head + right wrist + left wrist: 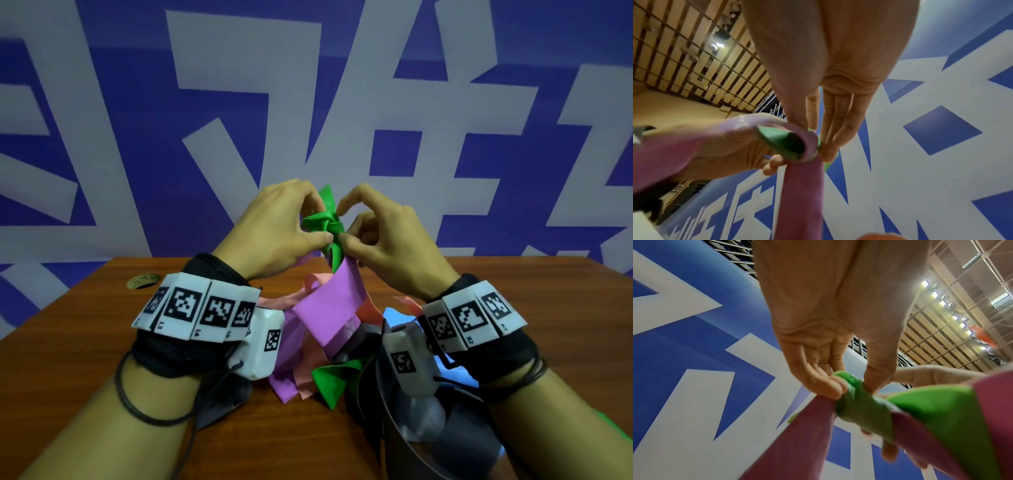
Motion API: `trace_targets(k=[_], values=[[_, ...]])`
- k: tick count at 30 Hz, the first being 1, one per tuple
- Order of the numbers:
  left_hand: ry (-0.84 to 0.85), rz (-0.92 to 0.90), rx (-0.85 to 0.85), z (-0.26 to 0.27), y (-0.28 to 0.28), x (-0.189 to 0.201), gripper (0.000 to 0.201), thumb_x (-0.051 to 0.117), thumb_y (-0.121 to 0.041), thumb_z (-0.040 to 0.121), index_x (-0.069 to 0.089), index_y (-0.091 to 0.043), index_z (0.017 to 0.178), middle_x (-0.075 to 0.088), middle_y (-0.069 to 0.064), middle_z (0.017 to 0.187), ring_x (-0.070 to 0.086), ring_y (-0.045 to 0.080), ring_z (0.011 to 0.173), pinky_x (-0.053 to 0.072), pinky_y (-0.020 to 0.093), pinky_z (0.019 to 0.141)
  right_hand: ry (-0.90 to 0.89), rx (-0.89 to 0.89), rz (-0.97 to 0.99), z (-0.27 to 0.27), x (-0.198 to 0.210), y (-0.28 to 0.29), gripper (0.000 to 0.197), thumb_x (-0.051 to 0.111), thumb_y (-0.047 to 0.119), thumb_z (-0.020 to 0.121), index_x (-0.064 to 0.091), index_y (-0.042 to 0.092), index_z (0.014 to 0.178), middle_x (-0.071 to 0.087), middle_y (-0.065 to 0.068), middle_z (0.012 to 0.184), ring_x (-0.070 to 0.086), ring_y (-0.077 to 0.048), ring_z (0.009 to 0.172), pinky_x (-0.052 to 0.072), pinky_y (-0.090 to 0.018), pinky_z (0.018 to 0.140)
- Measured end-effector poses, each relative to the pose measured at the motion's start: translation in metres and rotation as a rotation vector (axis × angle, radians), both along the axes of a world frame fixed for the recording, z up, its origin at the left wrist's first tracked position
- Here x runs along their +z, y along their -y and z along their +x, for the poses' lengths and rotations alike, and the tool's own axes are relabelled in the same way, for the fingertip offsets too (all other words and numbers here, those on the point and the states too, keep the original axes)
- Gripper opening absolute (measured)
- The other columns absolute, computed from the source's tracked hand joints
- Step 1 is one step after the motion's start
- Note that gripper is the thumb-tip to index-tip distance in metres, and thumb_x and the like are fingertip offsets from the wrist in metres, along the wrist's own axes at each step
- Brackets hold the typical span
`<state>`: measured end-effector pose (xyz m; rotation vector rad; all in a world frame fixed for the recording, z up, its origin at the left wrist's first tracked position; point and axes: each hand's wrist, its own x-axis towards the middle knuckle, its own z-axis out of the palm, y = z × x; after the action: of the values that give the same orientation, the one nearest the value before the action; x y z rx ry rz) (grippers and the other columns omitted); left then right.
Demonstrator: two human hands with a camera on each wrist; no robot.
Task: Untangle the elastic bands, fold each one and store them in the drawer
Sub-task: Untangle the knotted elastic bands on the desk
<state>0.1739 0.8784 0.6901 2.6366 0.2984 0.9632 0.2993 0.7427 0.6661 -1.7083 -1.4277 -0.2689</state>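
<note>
Smooth rubbery green band (323,224); polished wooden table (513,308).

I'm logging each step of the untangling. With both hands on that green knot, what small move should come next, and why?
Probably work the knot loose: the left hand and right hand both pinch the green band, bunched tight above the table, with the purple band hanging through it. Drawing a green loop outward should free the purple one.

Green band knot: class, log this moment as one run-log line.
step: untangling | left hand: pinches green band | right hand: pinches green band | purple band: hangs from knot | drawer: unseen
</note>
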Motion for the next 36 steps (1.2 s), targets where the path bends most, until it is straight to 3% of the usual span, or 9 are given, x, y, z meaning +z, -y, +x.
trace_targets(k=[4,6,11,15,21,26,30,33,36], values=[[0.028,-0.025,0.077,0.004,-0.003,0.000,0.015,0.076,-0.029,0.079,0.069,-0.021,0.090,0.068,-0.006,0.086,0.059,0.011,0.076,0.046,0.029,0.066,0.119,-0.063,0.057,0.004,-0.001,-0.004,0.019,0.078,0.022,0.084,0.066,0.019,0.098,0.069,0.008,0.083,0.065,-0.007,0.069,0.055,-0.029,0.065],[0.009,-0.027,0.087,0.006,-0.002,-0.002,0.009,0.074,-0.030,0.079,0.071,-0.023,0.084,0.069,-0.005,0.080,0.061,0.013,0.077,0.049,0.030,0.068,0.215,-0.101,0.051,0.007,-0.001,-0.005,0.017,0.080,0.021,0.081,0.072,0.016,0.095,0.064,0.004,0.089,0.063,-0.007,0.071,0.053,-0.031,0.066],[-0.005,-0.015,0.082,0.008,-0.002,-0.004,0.009,0.067,-0.029,0.086,0.072,-0.022,0.082,0.069,-0.005,0.075,0.061,0.013,0.072,0.051,0.033,0.068,0.276,-0.099,0.027,0.011,-0.004,-0.010,0.009,0.076,0.008,0.080,0.071,0.012,0.087,0.063,-0.002,0.083,0.060,-0.018,0.073,0.052,-0.044,0.066],[0.000,-0.019,0.074,0.009,0.000,-0.005,0.005,0.066,-0.027,0.086,0.068,-0.023,0.085,0.068,-0.007,0.081,0.060,0.013,0.073,0.049,0.033,0.067,0.338,-0.129,0.038,0.005,-0.003,-0.010,0.011,0.072,0.018,0.082,0.064,0.011,0.081,0.056,0.004,0.077,0.054,-0.015,0.065,0.051,-0.042,0.061],[0.038,-0.049,0.052,0.010,0.004,-0.004,0.003,0.062,-0.019,0.085,0.061,-0.018,0.088,0.066,-0.003,0.083,0.060,0.022,0.078,0.050,0.039,0.068,0.347,-0.103,0.149,0.000,0.003,-0.007,0.010,0.063,0.017,0.076,0.061,0.009,0.071,0.055,0.002,0.069,0.050,-0.016,0.057,0.047,-0.040,0.054],[0.035,-0.125,-0.006,0.006,-0.005,-0.002,0.006,0.060,-0.010,0.089,0.064,-0.015,0.092,0.068,0.001,0.084,0.060,0.013,0.067,0.054,0.038,0.067,0.372,-0.053,0.207,-0.002,0.001,-0.011,0.019,0.058,0.023,0.079,0.062,0.006,0.071,0.060,-0.004,0.071,0.053,-0.015,0.056,0.049,-0.037,0.052],[0.014,-0.224,-0.094,0.001,-0.007,0.003,0.015,0.057,-0.007,0.092,0.070,-0.015,0.093,0.071,0.007,0.081,0.068,0.024,0.068,0.059,0.041,0.069,0.327,-0.056,0.299,-0.004,-0.002,-0.012,0.010,0.065,0.010,0.081,0.062,0.003,0.075,0.059,-0.005,0.073,0.055,-0.018,0.059,0.049,-0.037,0.055],[0.007,-0.305,-0.131,-0.002,-0.005,0.006,0.017,0.056,-0.017,0.097,0.072,-0.014,0.092,0.073,0.007,0.082,0.072,0.025,0.074,0.061,0.045,0.074,0.295,-0.040,0.308,-0.005,0.000,-0.009,0.006,0.068,0.006,0.082,0.064,0.002,0.084,0.059,-0.002,0.077,0.056,-0.013,0.063,0.050,-0.031,0.059],[0.010,-0.269,-0.136,-0.004,-0.003,0.007,0.018,0.063,-0.031,0.095,0.072,-0.017,0.089,0.072,0.000,0.080,0.071,0.016,0.072,0.060,0.037,0.074,0.277,-0.025,0.279,-0.005,-0.001,-0.009,0.007,0.068,0.007,0.084,0.066,0.006,0.090,0.058,-0.002,0.078,0.057,-0.013,0.065,0.051,-0.029,0.061]])
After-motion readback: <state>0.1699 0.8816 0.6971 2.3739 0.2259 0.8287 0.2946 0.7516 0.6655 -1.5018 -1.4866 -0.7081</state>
